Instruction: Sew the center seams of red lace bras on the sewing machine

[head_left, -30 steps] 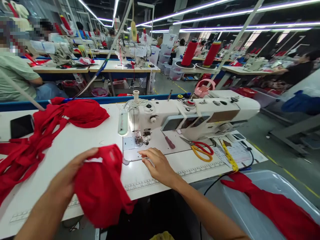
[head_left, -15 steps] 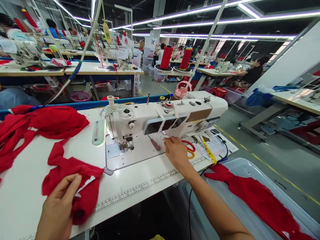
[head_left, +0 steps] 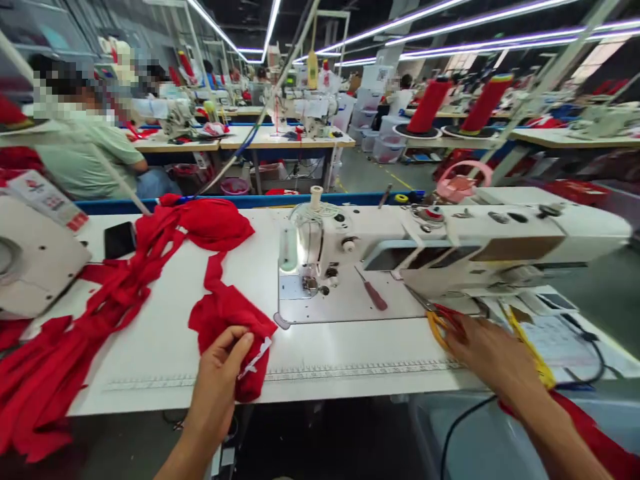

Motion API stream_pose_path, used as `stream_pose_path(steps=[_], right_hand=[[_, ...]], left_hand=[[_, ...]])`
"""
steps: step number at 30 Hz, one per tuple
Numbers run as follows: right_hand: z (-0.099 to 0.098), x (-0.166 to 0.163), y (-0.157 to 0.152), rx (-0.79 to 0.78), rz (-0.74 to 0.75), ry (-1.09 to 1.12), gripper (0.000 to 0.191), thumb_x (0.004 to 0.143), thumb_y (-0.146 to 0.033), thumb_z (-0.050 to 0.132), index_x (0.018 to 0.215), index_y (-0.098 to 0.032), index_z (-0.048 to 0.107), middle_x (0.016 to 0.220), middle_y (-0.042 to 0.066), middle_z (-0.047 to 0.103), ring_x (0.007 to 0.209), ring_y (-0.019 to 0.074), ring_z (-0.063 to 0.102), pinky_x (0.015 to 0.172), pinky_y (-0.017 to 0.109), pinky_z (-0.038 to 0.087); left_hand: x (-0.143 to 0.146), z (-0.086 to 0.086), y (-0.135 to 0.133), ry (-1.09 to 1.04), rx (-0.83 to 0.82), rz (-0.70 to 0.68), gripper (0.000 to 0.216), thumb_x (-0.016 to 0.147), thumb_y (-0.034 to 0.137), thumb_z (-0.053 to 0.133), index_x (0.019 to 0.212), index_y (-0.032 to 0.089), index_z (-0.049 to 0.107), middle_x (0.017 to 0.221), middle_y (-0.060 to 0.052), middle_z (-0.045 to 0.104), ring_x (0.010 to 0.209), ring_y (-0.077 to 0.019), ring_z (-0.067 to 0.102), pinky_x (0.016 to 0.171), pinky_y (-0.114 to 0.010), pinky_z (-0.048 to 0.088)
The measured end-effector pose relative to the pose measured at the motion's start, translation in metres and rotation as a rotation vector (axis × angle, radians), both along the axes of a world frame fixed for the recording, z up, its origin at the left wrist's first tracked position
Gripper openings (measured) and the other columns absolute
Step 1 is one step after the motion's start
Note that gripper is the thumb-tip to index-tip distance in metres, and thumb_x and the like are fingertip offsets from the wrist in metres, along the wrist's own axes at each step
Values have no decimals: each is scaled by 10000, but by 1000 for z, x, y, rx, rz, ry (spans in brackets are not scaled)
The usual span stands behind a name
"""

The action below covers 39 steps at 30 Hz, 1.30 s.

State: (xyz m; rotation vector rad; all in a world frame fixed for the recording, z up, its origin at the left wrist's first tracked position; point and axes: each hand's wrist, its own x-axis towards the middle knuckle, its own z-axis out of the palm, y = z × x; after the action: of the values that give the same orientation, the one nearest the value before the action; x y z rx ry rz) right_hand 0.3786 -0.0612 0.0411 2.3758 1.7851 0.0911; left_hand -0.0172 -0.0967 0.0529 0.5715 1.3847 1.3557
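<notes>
Red fabric piece [head_left: 230, 308]: on desk [head_left: 350, 343], left of the sewing machine [head_left: 380, 223], front corner of the machine bed just beside it. White strip [head_left: 256, 360] on its near right side. Narrow tail runs back to the red fabric heap [head_left: 113, 303]; whether joined, cannot tell.

Left hand [head_left: 217, 373]: grip closed on the piece, thumb and fingertips pinching it near the strip.

Right hand [head_left: 493, 353]: over the scissors [head_left: 436, 330], fingers at the red and yellow handles, blades directed toward the machine. Handles partly covered; cannot tell whether this grip is closed on them.

Tool with dark red handle [head_left: 375, 295] lies on the machine bed. Printed ruler scale [head_left: 320, 373] along the desk's front edge. Yellow measuring tape [head_left: 535, 357] and papers [head_left: 560, 340] beside the right hand. Phone [head_left: 120, 240] at left, next to the heap.

Beyond: two red thread cones [head_left: 430, 107]; seated person in light green [head_left: 85, 160] at far left.
</notes>
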Motion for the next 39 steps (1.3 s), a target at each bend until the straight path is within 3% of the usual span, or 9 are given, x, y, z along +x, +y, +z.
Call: stream_pose_path(steps=[2,6,9,11,15,18,22,30,39], right_hand=[[-14,14,-3,35,11,92,212,917,-286,498,974,-195,681,868,132,700,840,306,685,673,362,465],[-30,10,-22,338,87,395,207,849,-441,543,859,-256,636,770,127,648,746,311,654,631,424,482],[-24,-43,-42,406,324,717,399,740,-616,705,894,-261,608,741,81,619,598,231,584,548,375,486],[-16,-94,-52,355,487,797,355,783,-581,710,875,-260,590,753,43,604,554,184,543,481,312,461],[-5,-187,-59,363,762,857,333,804,-521,746,809,-245,561,716,-5,567,578,152,533,487,253,431],[-4,-222,-56,461,833,830,332,866,-516,683,780,-223,553,698,0,560,586,145,541,490,246,394],[-10,-234,-50,507,826,803,298,930,-472,604,795,-206,583,693,11,565,591,147,549,512,251,380],[-18,-234,-46,464,805,787,232,920,-416,625,836,-200,619,707,16,566,622,156,558,525,251,382],[-17,-231,-46,447,784,799,282,924,-469,622,838,-200,632,707,18,569,619,155,556,518,254,378]], left_hand=[[-1,-1,-3,-25,24,3,401,598,477,879,808,179,712,735,19,670,651,-92,577,583,-151,496],[-2,-7,-10,-29,40,36,376,639,461,863,841,173,732,768,5,687,653,-96,580,569,-162,487],[-1,-10,-13,-21,57,85,374,632,442,877,875,184,757,796,-3,717,702,-112,619,624,-174,516],[1,-9,-13,-18,74,134,381,612,427,893,886,189,774,825,-10,737,749,-123,641,680,-184,533],[4,-2,-13,-81,68,227,410,535,405,930,849,186,783,824,-18,749,747,-128,652,680,-195,543],[3,3,-14,-138,48,257,419,502,391,942,827,183,779,800,-12,743,709,-120,645,648,-195,538],[1,3,-17,-173,49,261,411,526,392,935,845,186,777,799,-5,737,701,-118,643,645,-200,537],[0,0,-16,-137,77,253,373,571,393,915,853,195,773,822,-3,739,767,-145,661,702,-226,542],[3,0,-14,-140,66,252,360,578,400,912,840,204,761,818,7,734,769,-134,649,693,-202,534]])
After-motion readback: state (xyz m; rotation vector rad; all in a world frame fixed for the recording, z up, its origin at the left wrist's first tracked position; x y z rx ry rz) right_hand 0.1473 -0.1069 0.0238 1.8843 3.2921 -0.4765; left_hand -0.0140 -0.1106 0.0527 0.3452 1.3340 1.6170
